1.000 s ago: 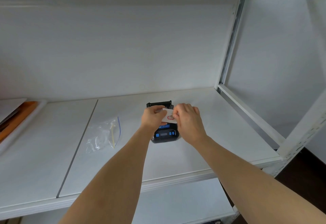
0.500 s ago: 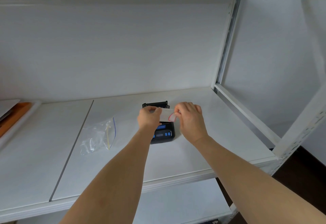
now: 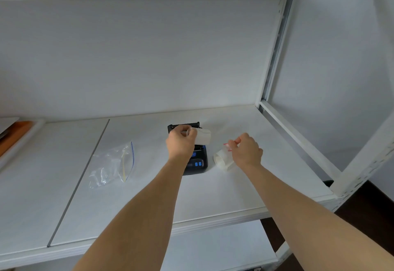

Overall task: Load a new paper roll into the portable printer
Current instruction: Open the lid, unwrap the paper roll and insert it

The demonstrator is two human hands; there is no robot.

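On the white shelf [image 3: 213,196], from left to right: an orange-edged tray [image 3: 15,134] sits at the far left edge, partly out of view. A clear zip bag [image 3: 110,165] with a blue seal strip lies near the seam between the two shelf panels, holding a pale stick-like item that cannot be identified.

Near the middle of the shelf stands the portable printer [image 3: 195,162], black with blue buttons, its paper cover [image 3: 184,126] raised at the back. The left hand [image 3: 181,143] is above the printer, fingers curled round the paper roll [image 3: 201,136], which is held over the open compartment and not yet seated. A loose end of paper shows on the roll.

Just right of the printer, the right hand [image 3: 247,152] pinches a clear wrapper [image 3: 223,157] with a red tear strip, lowered to or just above the shelf; contact cannot be confirmed.

Step in hand, as judged: the roll is unwrapped and the wrapper is being put aside. The next move calls for releasing the wrapper, lowering the roll into the compartment with the loose end leading toward the exit slot, then closing the cover over the paper end. Feed direction cannot be verified from this view.

No brand, label or writing on the printer is legible.
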